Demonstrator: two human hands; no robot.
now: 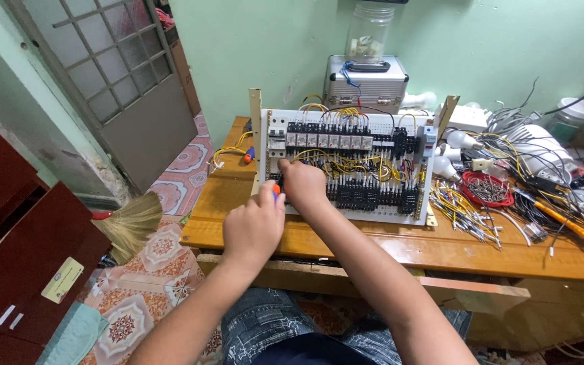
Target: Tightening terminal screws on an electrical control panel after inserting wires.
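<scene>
A white perforated wiring panel (400,215) stands tilted on a wooden table (380,243), carrying rows of black relays, breakers and yellow and black wires. My left hand (253,228) is closed around a screwdriver with an orange and blue handle (276,191), its tip pointing at the panel's lower left. My right hand (303,185) rests on the panel's lower left, fingers pinching wires or a terminal there. The screwdriver's tip is hidden behind my hands.
Loose yellow wire pieces (464,211), a red bowl of screws (487,188), white bulbs (464,140), cables and an orange-handled tool (564,220) lie right of the panel. A metal case (366,84) with a jar sits behind. A broom (130,223) and a dark red cabinet (28,263) stand at left.
</scene>
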